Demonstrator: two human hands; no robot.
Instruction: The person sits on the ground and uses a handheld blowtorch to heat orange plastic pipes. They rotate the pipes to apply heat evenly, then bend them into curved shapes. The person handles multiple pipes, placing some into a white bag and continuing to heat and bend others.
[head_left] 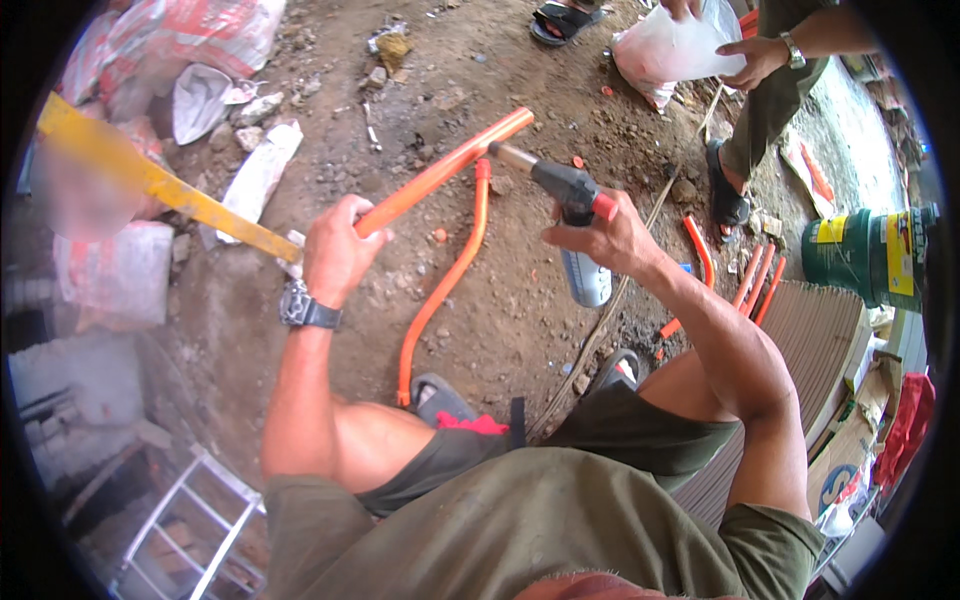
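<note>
My left hand (pixel 340 245) is closed around the near end of a straight orange plastic pipe (pixel 450 168), which slants up and away to the right. In my right hand (pixel 610 235) is a gas blowtorch (pixel 565 185) with a black head, a red knob and a canister (pixel 587 279) below. Its metal nozzle points at the pipe's underside near the far end; whether a flame burns I cannot make out. Beneath the pipe, a bent orange pipe (pixel 467 255) lies on the dirt, reaching down to my left sandal (pixel 440 398).
A yellow bar (pixel 215 212) crosses the left side near several sacks (pixel 112 275). More orange pipe pieces (pixel 758 275) lie at right, beside stacked corrugated sheets (pixel 800 335) and green buckets (pixel 838 252). At top right another person's hands hold a plastic bag (pixel 668 50). A metal frame (pixel 190 525) stands lower left.
</note>
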